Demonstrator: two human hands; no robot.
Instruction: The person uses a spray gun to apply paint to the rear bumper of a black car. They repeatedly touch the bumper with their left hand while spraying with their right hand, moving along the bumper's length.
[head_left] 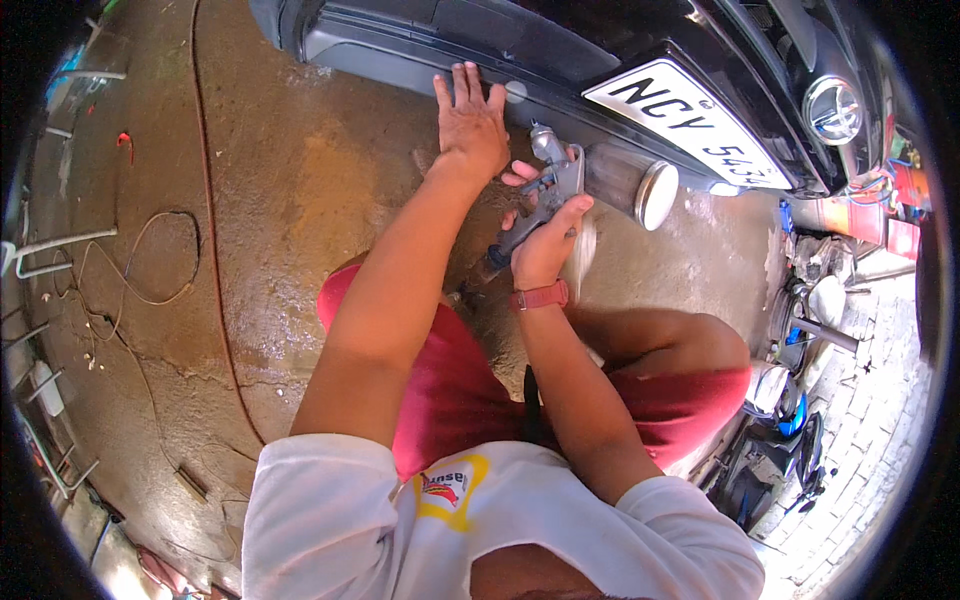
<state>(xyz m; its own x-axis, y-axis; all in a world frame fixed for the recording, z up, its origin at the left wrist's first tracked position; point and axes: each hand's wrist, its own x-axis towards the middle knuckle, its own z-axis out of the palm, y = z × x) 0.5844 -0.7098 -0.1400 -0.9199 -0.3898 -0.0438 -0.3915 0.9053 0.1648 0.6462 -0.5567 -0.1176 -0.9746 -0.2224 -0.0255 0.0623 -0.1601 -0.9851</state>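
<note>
My left hand (472, 125) is stretched out with its fingers spread, the fingertips against the grey lower part of a car bumper (400, 80). In my right hand (548, 240) is a grey metal spray gun (566, 180), my fingers wrapped round its handle. A cloudy, see-through cup (615, 178) with a pale round lid (657, 196) is attached to the gun and lies tilted to the right. The gun's nozzle end points at the bumper, close to my left hand. A red watch or band (540, 297) sits on my right wrist.
The black car (560, 40) with its white number plate (690, 120) fills the top. A brown hose (208, 200) runs along the wet concrete floor (300, 180), with a looped thin cable (160, 300) farther left. Metal racks stand at the left edge. Assorted clutter and a motorcycle-like dark object (750, 470) lie right.
</note>
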